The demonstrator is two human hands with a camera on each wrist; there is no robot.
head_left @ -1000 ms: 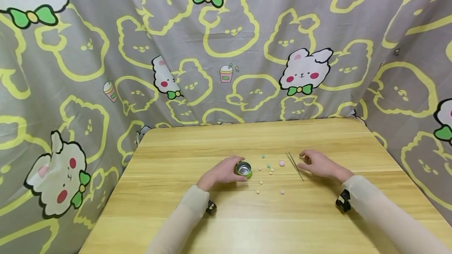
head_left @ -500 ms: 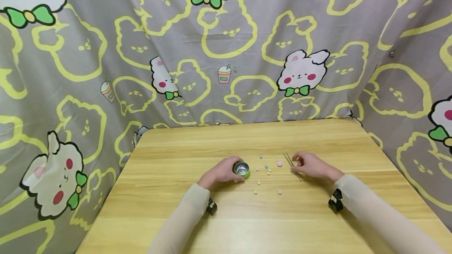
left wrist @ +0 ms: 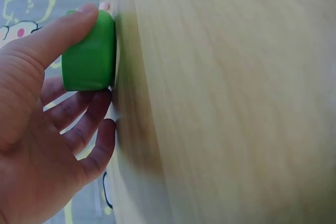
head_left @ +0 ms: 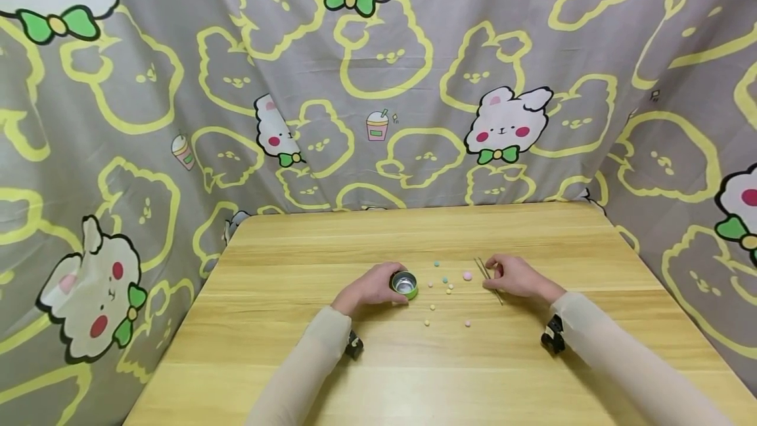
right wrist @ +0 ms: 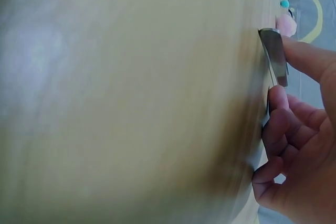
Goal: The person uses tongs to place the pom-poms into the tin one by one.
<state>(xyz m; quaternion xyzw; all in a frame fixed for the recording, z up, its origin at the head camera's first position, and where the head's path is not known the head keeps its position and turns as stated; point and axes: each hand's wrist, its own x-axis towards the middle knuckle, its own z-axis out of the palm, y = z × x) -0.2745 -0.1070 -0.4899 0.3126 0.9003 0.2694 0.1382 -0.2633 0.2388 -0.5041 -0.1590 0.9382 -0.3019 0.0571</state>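
Note:
My left hand (head_left: 377, 284) holds a small round green tin (head_left: 405, 284) with a shiny metal inside, thumb on the near side and fingers round the far side. In the left wrist view the tin (left wrist: 89, 51) stands on the table top, its green wall between thumb and fingers. Slim metal tweezers (head_left: 490, 281) lie slanted to the right of the pompoms. My right hand (head_left: 519, 277) pinches them between thumb and fingers; in the right wrist view the tweezers (right wrist: 273, 56) show as a flat metal strip, close along the wood.
Between the hands lie several small pompoms: a larger pink one (head_left: 467, 276), teal ones (head_left: 436, 263), yellow ones (head_left: 432, 307) and small pink ones (head_left: 467, 324). The wooden table (head_left: 331, 235) reaches back to a grey patterned curtain (head_left: 331, 169).
My right hand has moved left onto the tweezers and now pinches them. The left hand stays round the tin; the head view has shifted slightly.

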